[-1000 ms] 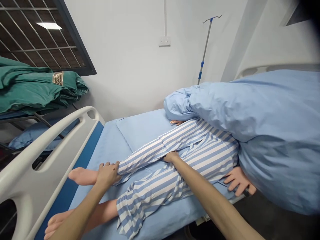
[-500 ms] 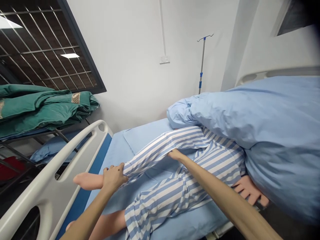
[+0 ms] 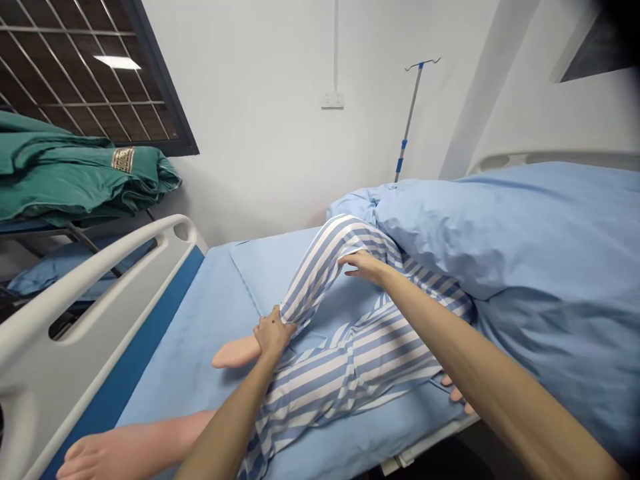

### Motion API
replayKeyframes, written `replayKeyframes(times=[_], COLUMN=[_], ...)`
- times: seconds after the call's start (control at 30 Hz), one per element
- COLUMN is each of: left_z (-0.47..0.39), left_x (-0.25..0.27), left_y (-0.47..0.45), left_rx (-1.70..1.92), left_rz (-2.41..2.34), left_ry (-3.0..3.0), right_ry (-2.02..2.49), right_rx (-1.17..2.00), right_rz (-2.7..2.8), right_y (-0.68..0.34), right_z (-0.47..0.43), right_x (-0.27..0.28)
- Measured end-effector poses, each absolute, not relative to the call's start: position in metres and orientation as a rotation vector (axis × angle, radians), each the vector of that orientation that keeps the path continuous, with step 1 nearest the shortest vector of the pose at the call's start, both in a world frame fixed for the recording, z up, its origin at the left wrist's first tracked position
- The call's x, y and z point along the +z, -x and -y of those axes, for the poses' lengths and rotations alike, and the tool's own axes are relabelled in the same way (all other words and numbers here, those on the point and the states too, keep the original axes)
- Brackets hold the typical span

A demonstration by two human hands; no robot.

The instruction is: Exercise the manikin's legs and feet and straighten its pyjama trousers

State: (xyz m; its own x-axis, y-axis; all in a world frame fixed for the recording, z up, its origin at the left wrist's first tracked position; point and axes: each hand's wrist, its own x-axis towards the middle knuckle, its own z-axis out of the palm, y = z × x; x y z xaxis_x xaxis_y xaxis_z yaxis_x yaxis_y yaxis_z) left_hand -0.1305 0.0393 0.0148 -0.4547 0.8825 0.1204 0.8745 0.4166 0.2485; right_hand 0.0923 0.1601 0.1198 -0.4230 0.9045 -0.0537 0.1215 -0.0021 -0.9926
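Note:
A manikin in blue-and-white striped pyjama trousers (image 3: 320,390) lies on the bed. Its far leg (image 3: 320,267) is bent, with the knee raised off the sheet. My left hand (image 3: 274,331) is wrapped round that leg's ankle at the trouser cuff, and the bare foot (image 3: 235,353) sticks out beyond it. Under the raised knee, my right hand (image 3: 364,265) is hooked against the back of the leg, fingers partly hidden. The near leg stays stretched out, its bare foot (image 3: 107,457) by the footboard. Part of the manikin's hand (image 3: 457,393) shows below my right forearm.
A blue quilt (image 3: 500,247) covers the manikin's upper body. The white footboard (image 3: 140,287) stands at left. Behind are an IV pole (image 3: 411,123), a wall socket (image 3: 333,101) and a barred window (image 3: 85,73). Folded green cloth (image 3: 75,177) lies on a rack at left.
The far leg has bent more: its knee has risen and its foot has slid away from the footboard, with my left hand on the ankle. The view has shifted too.

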Motion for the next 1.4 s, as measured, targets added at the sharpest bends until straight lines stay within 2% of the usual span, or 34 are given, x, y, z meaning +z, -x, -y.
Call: replayKeyframes(times=[0.2, 0.33, 0.57, 0.77, 1.0, 1.27, 1.4], left_z=[-0.038, -0.037, -0.026, -0.001, 0.021, 0.025, 0.033], left_x=[0.004, 0.011, 0.062, 0.086, 0.066, 0.039, 0.025], left_y=[0.133, 0.139, 0.181, 0.228, 0.255, 0.257, 0.257], left_rx=[0.447, 0.387, 0.221, -0.077, -0.353, -0.307, -0.258], left_rz=[-2.609, -2.558, -2.578, -2.644, -2.58, -2.559, -2.562], left_ry=[-1.665, -1.62, -1.74, -1.833, -1.939, -1.968, -1.935], right_ry=[1.058, 1.001, 0.765, 0.701, 0.742, 0.941, 0.9], right_rx=[1.443, 1.536, 1.757, 1.977, 2.094, 2.061, 2.007], right_rz=[1.591, 1.537, 1.14, 0.68, 0.36, 0.274, 0.282], right_y=[-0.092, -0.091, -0.061, -0.024, -0.001, 0.001, 0.001], right_z=[-0.157, -0.154, -0.144, -0.127, -0.106, -0.108, -0.107], right_x=[0.109, 0.109, 0.099, 0.052, -0.009, -0.018, -0.019])
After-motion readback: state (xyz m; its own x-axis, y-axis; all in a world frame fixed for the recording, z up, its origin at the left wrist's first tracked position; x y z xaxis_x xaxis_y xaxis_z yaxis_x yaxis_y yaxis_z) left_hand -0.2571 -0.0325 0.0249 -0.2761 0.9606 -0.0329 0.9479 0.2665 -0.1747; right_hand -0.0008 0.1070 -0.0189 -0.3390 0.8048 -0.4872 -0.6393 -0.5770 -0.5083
